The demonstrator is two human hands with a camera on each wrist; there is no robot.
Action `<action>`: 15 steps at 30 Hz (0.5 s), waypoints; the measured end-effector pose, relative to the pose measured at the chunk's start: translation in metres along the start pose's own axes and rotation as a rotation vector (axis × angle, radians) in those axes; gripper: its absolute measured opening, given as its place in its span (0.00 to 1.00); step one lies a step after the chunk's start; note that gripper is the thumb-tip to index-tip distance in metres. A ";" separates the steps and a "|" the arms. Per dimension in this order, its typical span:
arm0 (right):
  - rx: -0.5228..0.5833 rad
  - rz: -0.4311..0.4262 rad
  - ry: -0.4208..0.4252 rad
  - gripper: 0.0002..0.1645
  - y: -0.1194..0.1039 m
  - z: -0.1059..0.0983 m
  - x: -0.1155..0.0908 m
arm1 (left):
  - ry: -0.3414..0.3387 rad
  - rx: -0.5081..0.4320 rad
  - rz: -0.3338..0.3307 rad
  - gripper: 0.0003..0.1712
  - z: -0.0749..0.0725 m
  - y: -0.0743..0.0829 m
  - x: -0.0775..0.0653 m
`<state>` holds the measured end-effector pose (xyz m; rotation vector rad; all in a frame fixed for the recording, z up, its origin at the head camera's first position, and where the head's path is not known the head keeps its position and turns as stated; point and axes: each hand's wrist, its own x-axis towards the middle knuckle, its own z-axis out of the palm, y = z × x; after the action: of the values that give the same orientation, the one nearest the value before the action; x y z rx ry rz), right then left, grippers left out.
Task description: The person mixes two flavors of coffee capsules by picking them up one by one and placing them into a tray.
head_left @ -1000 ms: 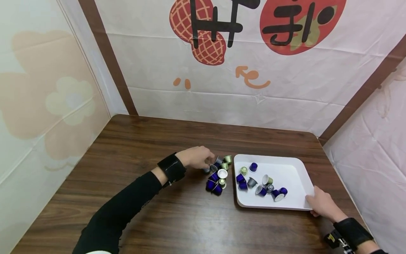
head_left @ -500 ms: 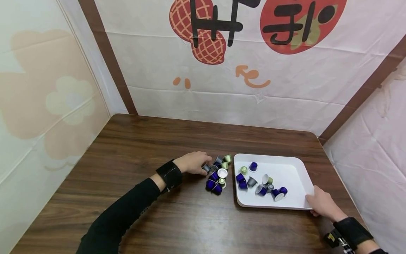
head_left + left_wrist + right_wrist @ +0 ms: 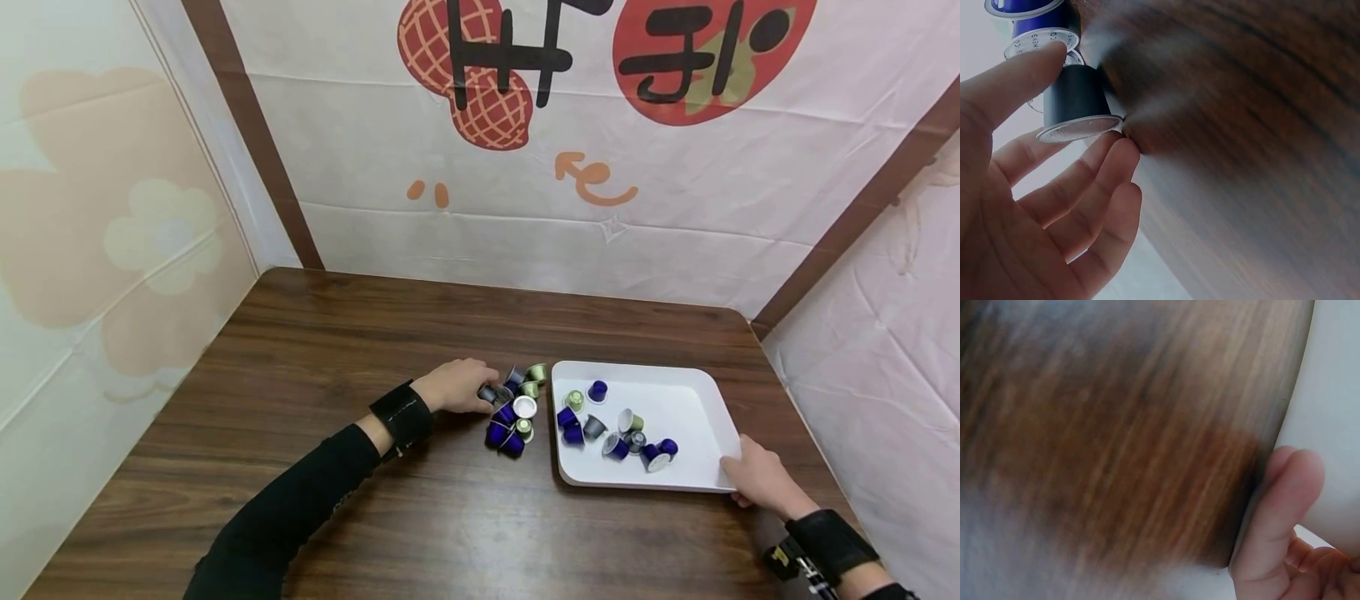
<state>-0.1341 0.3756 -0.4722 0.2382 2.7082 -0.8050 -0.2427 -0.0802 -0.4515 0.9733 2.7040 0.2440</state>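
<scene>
My left hand is at the left side of a pile of coffee capsules. Its thumb and curled fingers are around a dark grey coffee capsule, thumb tip by the narrow end and fingertips right at the foil rim. Blue capsules lie just beyond it in the left wrist view. My right hand grips the near right corner of a white tray, thumb over the rim and fingers underneath; the right wrist view shows this thumb close up.
Several blue, green and grey capsules lie in the tray, mostly in its left half and middle. The loose pile sits just left of the tray on the wooden table. Fabric walls stand behind and beside the table.
My left hand has come down and slightly nearer me, and its fingers now close round the dark grey capsule. The right hand and tray stay in place.
</scene>
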 end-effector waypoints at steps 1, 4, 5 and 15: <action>0.002 -0.002 0.001 0.26 0.000 0.000 0.000 | 0.001 0.002 -0.006 0.20 0.000 0.000 0.000; 0.003 -0.004 0.005 0.26 -0.001 -0.001 -0.001 | 0.004 -0.004 -0.014 0.17 0.000 0.001 0.000; 0.001 -0.004 0.006 0.26 -0.001 -0.001 -0.001 | 0.004 -0.008 -0.017 0.16 0.000 0.001 0.000; 0.004 0.007 -0.004 0.27 -0.002 -0.001 0.000 | 0.010 -0.077 -0.052 0.21 -0.005 -0.003 -0.003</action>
<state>-0.1343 0.3745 -0.4706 0.2468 2.7011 -0.8081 -0.2433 -0.0845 -0.4472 0.8804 2.7026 0.3412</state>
